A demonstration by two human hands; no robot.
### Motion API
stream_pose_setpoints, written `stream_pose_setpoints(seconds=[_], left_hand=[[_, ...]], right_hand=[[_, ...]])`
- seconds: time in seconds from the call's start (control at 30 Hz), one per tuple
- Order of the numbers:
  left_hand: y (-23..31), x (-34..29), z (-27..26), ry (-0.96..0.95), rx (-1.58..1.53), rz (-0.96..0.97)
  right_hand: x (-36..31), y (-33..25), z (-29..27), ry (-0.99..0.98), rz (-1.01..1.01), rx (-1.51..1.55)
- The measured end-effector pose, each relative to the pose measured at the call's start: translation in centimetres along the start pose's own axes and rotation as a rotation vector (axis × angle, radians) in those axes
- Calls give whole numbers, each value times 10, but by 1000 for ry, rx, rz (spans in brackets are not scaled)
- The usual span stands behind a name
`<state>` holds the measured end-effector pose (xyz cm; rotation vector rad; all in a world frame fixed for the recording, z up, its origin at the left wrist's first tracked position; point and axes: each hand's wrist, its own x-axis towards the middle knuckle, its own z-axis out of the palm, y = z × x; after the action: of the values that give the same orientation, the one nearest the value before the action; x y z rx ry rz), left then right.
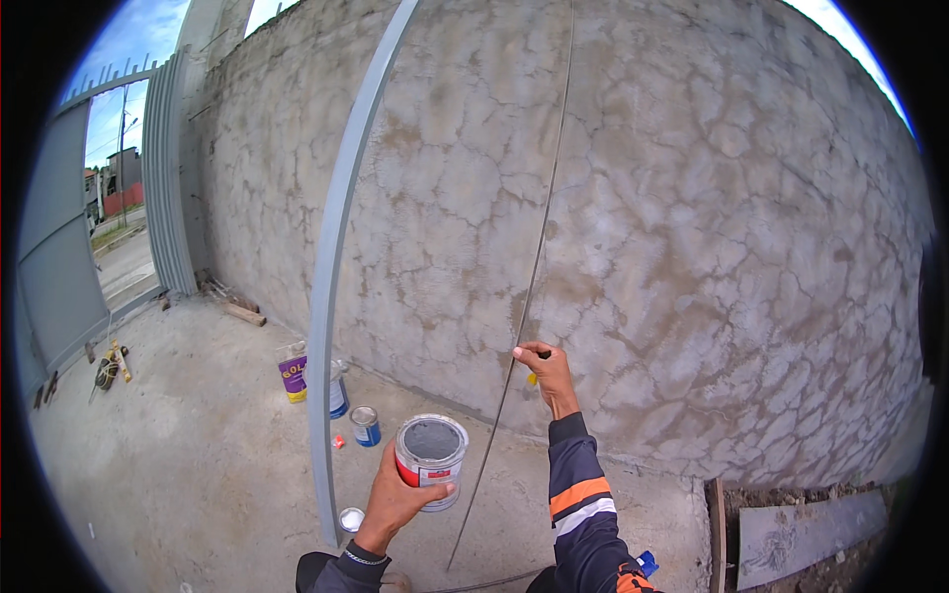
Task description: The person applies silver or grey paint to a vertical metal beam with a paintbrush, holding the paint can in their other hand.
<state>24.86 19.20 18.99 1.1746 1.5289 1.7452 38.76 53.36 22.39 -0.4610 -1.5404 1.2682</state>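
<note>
My left hand grips an open paint can with a red and white label, holding it upright from its left side. Grey paint fills it almost to the rim. To the right and farther up, my right hand has its fingertips pinched at a long thin metal rod. This rod runs in front of the cracked wall down toward the concrete floor. Something small and yellow shows beneath the right palm, with a dark part by the fingers; its kind is unclear.
A grey square metal post stands left of the paint can. Around its foot are a blue-labelled can, a purple and yellow container and a small white cup. A grey gate stands far left; boards lie lower right.
</note>
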Motion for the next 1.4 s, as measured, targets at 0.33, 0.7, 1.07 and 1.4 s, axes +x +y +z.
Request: stream_pose_setpoints(seconds=[0.33,0.7,1.07,1.4], left_hand=[[-2,0,2,-10,23,-23],[-3,3,1,-28,140,48],[-9,-2,12,-208,440,293],[-16,-2,34,-412,357,273]], right_hand=[[16,4,30,198,-31,-503],[-11,-13,4,278,-164,-878],[-156,-206,-46,-394,-273,-639],[-220,-209,-31,-450,-346,125]])
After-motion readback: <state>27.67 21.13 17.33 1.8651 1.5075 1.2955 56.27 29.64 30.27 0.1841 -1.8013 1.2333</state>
